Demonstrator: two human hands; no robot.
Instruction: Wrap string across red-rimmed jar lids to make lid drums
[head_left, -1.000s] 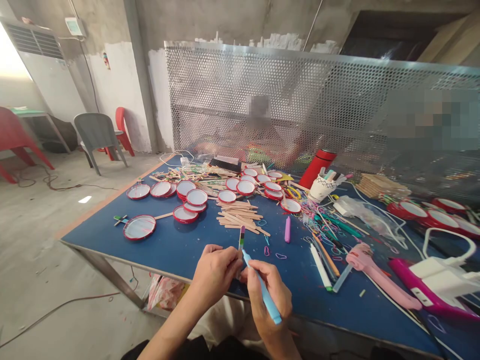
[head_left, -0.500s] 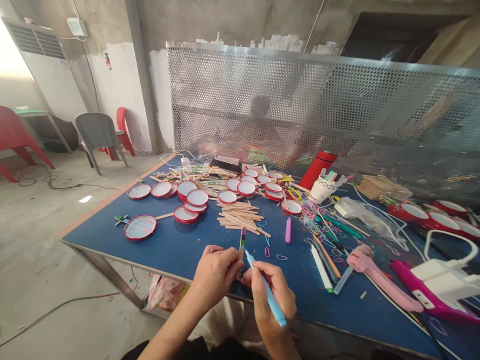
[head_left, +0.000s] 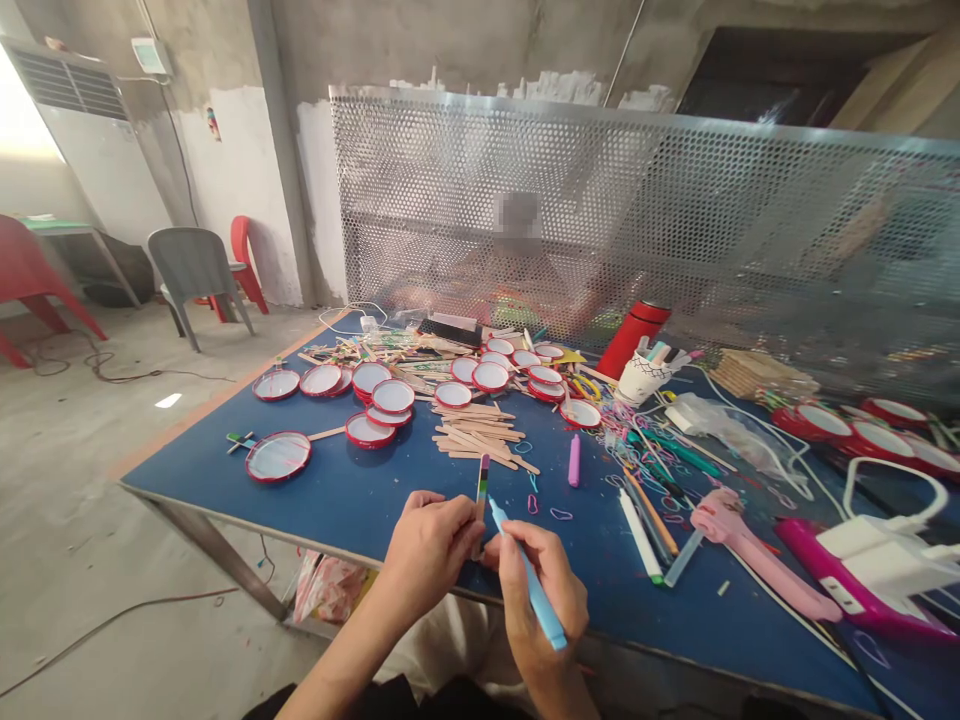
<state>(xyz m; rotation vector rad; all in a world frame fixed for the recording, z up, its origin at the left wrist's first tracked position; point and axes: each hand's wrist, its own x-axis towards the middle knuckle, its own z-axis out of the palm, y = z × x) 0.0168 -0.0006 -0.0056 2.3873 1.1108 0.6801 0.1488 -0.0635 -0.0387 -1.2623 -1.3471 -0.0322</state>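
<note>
Presently I see a banded stick (head_left: 484,476) held near-upright at the near edge of the bench (head_left: 337,502), left hand (head_left: 435,540) grip pinching it. Right hand (head_left: 544,575) grip: pinching blue marker (head_left: 541,608), tip just beside stick at three o'clock. Loose sticks (head_left: 472,438): twelve o'clock. Red-rimmed discs (head_left: 369,429): ten.

The left forearm (head_left: 349,640) slants toward one o'clock; the left hand (head_left: 431,535), back uppermost, has its fingers (head_left: 460,518) bent in a pinch. At its four o'clock, the right hand (head_left: 553,580) points toward eleven, thumb (head_left: 513,570) and fingers curled inward.
</note>
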